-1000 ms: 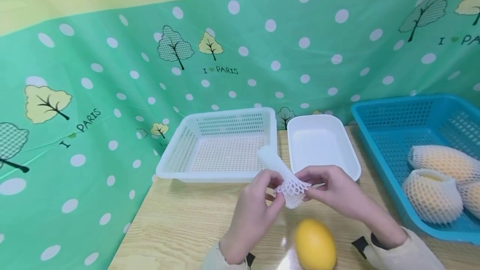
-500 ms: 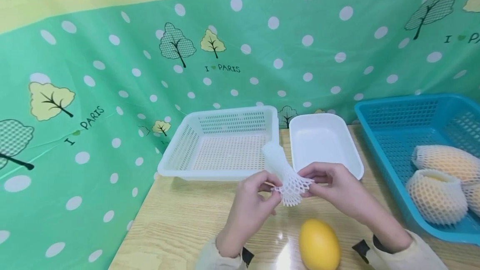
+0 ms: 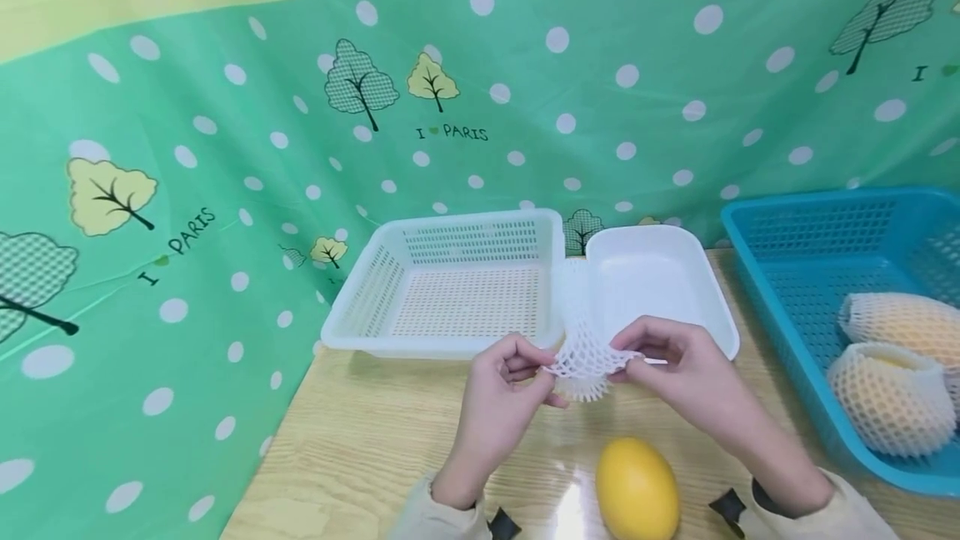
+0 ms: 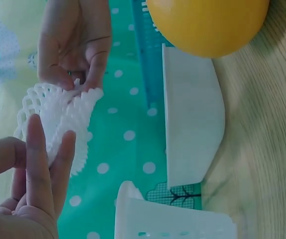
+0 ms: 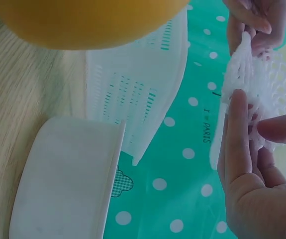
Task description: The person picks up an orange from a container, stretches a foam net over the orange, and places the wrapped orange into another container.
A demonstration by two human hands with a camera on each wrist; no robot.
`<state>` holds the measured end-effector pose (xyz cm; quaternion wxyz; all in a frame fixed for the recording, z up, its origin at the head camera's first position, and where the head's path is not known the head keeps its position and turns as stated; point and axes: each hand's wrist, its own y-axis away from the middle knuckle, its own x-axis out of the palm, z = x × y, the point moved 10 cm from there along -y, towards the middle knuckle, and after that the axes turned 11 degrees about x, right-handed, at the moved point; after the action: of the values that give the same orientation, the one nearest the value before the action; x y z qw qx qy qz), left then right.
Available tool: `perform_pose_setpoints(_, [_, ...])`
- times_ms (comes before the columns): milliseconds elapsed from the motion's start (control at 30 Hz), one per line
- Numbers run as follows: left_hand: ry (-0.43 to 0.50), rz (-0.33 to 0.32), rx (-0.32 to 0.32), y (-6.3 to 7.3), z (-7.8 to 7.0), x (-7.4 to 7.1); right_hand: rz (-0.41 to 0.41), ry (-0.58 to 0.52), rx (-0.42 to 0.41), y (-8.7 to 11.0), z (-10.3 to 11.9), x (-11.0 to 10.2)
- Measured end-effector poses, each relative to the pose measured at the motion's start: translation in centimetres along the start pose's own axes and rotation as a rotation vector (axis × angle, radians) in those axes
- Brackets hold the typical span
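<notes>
Between my two hands a white foam fruit net (image 3: 585, 352) is stretched sideways, its mesh spread at the near end. My left hand (image 3: 501, 402) pinches the left edge of that opening between thumb and fingers. On the other side, my right hand (image 3: 686, 373) pinches the right edge; the right wrist view shows its fingers (image 5: 239, 134) along the mesh. The net's far end points away, between the white basket and the white tray. A smooth yellow oval fruit (image 3: 637, 488) lies on the table just below the hands, touched by neither.
A white perforated basket (image 3: 442, 348) stands at the back left, beside a plain white tray (image 3: 660, 290). At the right is a blue basket (image 3: 780, 340) with several net-wrapped fruits (image 3: 892, 398). A green dotted cloth (image 3: 262, 148) hangs behind the wooden table (image 3: 360, 423).
The net's opening has been pulled wider as my hands moved slightly apart. Its far end has swung from leaning left to nearly straight away from me. The yellow fruit stays on the table.
</notes>
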<state>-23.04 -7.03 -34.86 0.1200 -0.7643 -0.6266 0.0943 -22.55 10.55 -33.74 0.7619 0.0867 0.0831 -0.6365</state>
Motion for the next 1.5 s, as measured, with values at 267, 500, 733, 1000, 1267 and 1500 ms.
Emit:
perform_pose_setpoints(267, [-0.042, -0.035, 0.014, -0.1, 0.2, -0.4, 0.004, 0.029, -0.052, 0.2, 0.3, 0.3])
perform_pose_setpoints(500, [-0.129, 0.078, 0.077, 0.0, -0.1, 0.9, -0.007, 0.087, -0.093, 0.8, -0.2, -0.1])
perform_pose_setpoints(733, [-0.171, 0.179, 0.130, 0.2, 0.0, 1.6, 0.014, 0.137, -0.118, 1.5, -0.7, -0.1])
perform_pose_setpoints(1000, [-0.201, 0.290, 0.082, 0.7, 1.5, 2.4, -0.018, 0.235, -0.113, 2.5, -2.1, -0.7])
perform_pose_setpoints(1267, [-0.228, 0.474, 0.057, 1.9, 3.4, 4.4, 0.069, 0.332, -0.133, 3.7, -4.5, -0.4])
perform_pose_setpoints(1500, [-0.299, 0.530, 0.043, 2.3, 4.6, 5.3, 0.097, 0.454, -0.087, 3.8, -5.6, -0.4])
